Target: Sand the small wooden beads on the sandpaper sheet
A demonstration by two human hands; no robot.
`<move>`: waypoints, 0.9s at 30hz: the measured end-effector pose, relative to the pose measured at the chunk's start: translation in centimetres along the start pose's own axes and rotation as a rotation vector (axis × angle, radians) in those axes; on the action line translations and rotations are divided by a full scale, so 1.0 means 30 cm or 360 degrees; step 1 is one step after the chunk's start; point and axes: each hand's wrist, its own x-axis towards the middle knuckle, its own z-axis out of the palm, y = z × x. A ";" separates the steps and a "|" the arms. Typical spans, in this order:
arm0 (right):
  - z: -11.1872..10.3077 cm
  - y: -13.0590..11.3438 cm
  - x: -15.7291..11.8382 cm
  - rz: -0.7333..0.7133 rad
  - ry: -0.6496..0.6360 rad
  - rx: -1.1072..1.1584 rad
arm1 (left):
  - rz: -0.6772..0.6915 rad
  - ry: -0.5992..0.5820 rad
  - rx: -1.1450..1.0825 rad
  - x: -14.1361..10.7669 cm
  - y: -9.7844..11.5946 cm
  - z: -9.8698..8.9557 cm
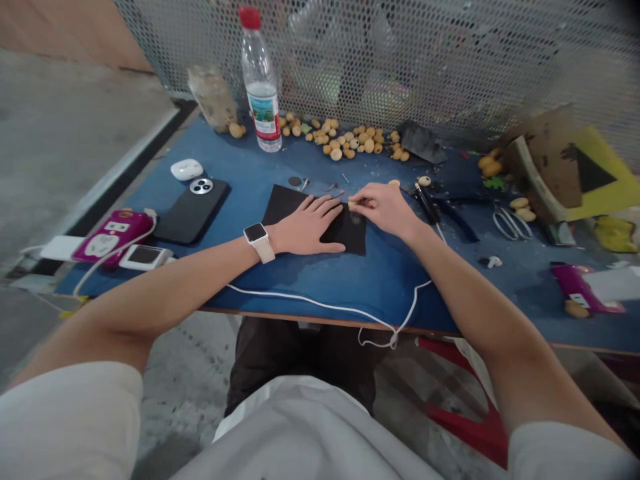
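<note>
My left hand (pixel 309 225) lies flat with its fingers spread on a black sheet (pixel 283 205) on the blue table. A watch is on that wrist. Over the sheet's right end, my right hand (pixel 384 208) pinches a small tan piece (pixel 356 203) between thumb and fingertips. The piece is near the sheet's surface; whether it touches cannot be made out. A faint pale smudge shows on the sheet below it. Small metal bits (pixel 333 186) and a dark disc (pixel 295 181) lie just behind the sheet.
Behind stand a water bottle (pixel 263 113) and many tan round fruits (pixel 345 141). A phone (pixel 193 212) and power strip (pixel 113 235) are left. Pliers (pixel 457 219), scissors (pixel 511 223) and a cardboard box (pixel 543 167) sit right. A white cable (pixel 310 301) crosses the front.
</note>
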 end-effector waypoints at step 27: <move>0.010 -0.017 0.003 0.0060 -0.0012 -0.0053 | -0.0004 0.0012 0.0009 -0.002 0.007 -0.009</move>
